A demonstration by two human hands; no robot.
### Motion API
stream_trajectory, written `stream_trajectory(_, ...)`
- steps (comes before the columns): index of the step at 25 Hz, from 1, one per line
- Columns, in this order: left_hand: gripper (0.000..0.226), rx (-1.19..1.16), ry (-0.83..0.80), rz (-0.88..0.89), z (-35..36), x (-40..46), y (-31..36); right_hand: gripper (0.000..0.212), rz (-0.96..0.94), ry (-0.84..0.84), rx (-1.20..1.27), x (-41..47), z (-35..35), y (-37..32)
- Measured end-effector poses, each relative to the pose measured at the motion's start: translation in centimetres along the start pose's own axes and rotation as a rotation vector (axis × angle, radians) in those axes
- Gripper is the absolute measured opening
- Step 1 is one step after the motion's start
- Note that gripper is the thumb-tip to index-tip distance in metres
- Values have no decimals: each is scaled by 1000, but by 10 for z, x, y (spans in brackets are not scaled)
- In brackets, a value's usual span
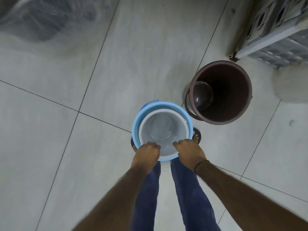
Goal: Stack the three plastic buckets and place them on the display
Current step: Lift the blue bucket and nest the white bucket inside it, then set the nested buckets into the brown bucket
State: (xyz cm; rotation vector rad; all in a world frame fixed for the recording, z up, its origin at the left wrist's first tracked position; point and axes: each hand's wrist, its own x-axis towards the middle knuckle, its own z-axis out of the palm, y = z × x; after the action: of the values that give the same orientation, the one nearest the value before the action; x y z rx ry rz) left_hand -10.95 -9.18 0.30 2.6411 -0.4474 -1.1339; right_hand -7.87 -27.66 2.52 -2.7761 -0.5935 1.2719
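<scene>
A white bucket [164, 129] sits nested inside a light blue bucket [138, 120] right in front of my feet on the tiled floor. My left hand [147, 151] grips the near rim of the nested pair on the left side. My right hand [189, 151] grips the same near rim on the right side, its fingers hooked over the edge. A dark brown bucket [221, 92] stands upright and alone on the floor, up and to the right of the pair, close to it but apart, its wire handle hanging down on its left side.
A grey latticed plastic rack [280, 30] fills the upper right corner, with a brown pole [240, 30] leaning beside it. Plastic-wrapped dark goods [41, 19] lie at the upper left. My legs in blue jeans [188, 197] and sandalled feet are below the buckets.
</scene>
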Motion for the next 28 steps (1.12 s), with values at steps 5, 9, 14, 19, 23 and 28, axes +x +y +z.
stream_trajectory(5,53,-140,363,-308,-84,57,-25,47,700,323,748,2,-9,21)
stream_trajectory(9,106,-434,13,-359,-71,126,-63,54,819,142,945,40,24,37)
stream_trajectory(14,81,-451,-16,-234,-64,144,-75,37,845,188,967,52,46,39)
stream_trajectory(19,66,-310,78,-352,-106,85,-59,29,803,209,960,15,-6,29)
stream_trajectory(23,65,-255,165,-442,-199,8,-12,24,774,202,930,-57,-110,23)
stream_trajectory(28,68,-247,265,-380,-308,-39,73,33,741,287,903,-147,-225,61)
